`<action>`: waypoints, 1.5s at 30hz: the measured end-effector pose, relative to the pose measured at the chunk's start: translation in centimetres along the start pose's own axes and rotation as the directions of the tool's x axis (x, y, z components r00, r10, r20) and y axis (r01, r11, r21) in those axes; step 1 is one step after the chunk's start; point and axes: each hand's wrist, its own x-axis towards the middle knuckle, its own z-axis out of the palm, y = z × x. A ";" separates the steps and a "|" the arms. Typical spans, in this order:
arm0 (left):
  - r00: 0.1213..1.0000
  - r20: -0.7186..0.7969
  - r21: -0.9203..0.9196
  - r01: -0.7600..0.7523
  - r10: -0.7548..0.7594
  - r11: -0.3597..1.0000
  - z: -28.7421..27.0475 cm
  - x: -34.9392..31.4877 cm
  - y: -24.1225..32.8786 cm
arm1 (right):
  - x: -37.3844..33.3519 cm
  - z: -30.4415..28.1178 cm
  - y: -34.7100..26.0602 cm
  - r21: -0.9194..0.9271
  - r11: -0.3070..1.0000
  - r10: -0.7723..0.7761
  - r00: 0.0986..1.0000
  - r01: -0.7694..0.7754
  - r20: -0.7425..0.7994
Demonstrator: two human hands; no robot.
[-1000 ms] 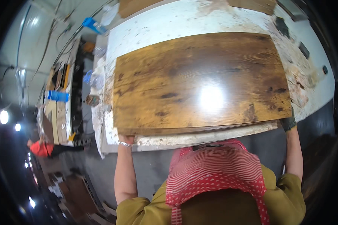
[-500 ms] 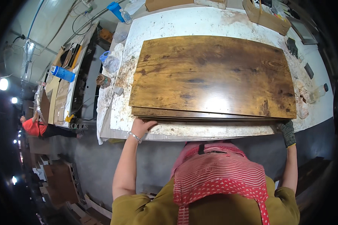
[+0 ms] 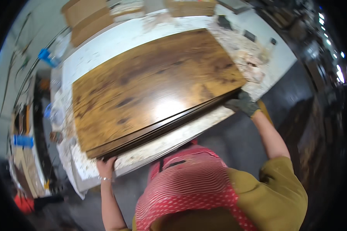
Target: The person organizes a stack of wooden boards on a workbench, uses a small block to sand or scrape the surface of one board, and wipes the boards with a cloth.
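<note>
A stack of dark brown wood-grain panels (image 3: 154,88) lies on the white table, its top face shiny where light falls on it. Several thin layers show along the near edge. My bare left hand (image 3: 106,166), with a bracelet at the wrist, grips the stack near its front left corner; its fingertips are hidden under the edge. At the front right corner my right hand (image 3: 243,104), in a dark grey glove, is closed around the edge of the panels, with some of its fingers out of sight.
The white worktable (image 3: 227,115) is stained. Toward its right end lie a crumpled cloth (image 3: 250,65), a small dark block (image 3: 249,35) and a dark glove (image 3: 224,22). Cardboard boxes (image 3: 86,23) stand at the back. A blue cup (image 3: 48,57) is at the far left.
The head view has swung to the right, so table and panels now look tilted. My gloved right hand shows more fully at the right corner; my left stays at the left corner.
</note>
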 end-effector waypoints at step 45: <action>0.924 -0.372 -0.282 -0.027 -0.083 0.959 0.9 2.2 4.8 | 1.2 0.9 -3.6 -0.305 0.890 -0.426 0.854 0.338 -0.298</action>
